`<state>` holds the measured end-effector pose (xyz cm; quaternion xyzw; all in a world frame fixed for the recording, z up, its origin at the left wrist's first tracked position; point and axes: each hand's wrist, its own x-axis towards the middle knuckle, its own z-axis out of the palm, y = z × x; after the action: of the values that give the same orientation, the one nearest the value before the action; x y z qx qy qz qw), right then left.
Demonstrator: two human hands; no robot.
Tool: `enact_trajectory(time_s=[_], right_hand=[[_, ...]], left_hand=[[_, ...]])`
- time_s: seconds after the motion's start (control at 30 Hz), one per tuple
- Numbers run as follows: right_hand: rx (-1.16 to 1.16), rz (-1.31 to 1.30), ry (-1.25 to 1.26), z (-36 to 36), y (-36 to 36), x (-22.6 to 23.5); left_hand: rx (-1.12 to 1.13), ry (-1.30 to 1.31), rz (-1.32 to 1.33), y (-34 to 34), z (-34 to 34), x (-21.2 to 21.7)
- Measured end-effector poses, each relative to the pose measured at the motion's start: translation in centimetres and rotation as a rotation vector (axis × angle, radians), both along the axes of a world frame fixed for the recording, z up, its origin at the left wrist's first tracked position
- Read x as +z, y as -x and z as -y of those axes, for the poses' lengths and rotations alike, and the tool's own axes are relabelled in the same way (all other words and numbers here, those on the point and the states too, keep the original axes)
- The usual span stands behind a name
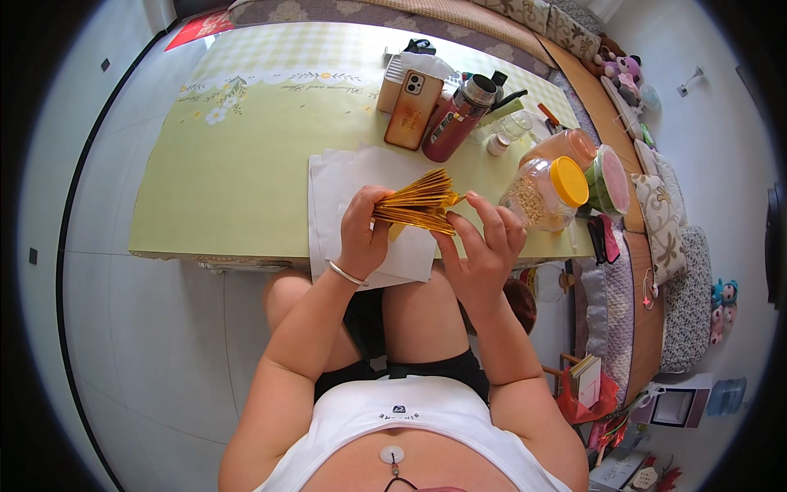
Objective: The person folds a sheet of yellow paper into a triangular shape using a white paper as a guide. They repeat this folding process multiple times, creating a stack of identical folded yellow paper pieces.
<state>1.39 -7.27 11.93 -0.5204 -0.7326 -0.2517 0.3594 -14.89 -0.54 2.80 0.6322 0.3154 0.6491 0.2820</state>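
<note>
My left hand (363, 234) grips one end of a gold pleated paper (416, 201), its folds fanned out toward the right. At the fanned end, my right hand (485, 246) pinches the paper's edge between thumb and fingertips. The paper is held up over white sheets (328, 193), which lie on the table and hang past its near edge toward my lap. A white bangle (348, 275) circles my left wrist.
Beyond my hands, a phone (414, 111) leans upright beside a dark red thermos (453, 123) on the green-clothed table (221, 189). A yellow-lidded jar (537, 193) and other jars stand right. A bench with cushions (656, 201) runs along the right side.
</note>
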Motion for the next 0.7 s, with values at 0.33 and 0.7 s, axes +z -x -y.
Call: enact_trajectory(time_s=[0.33,0.7], right_hand=[[0.015,0.071,-0.051,0.22,-0.3,-0.46],[0.055,0.002,-0.04,-0.14,-0.45,-0.32]], left_hand=[[-0.034,0.023,0.006,-0.09,-0.02,-0.41],[-0.042,0.019,-0.001,-0.06,0.02,-0.2]])
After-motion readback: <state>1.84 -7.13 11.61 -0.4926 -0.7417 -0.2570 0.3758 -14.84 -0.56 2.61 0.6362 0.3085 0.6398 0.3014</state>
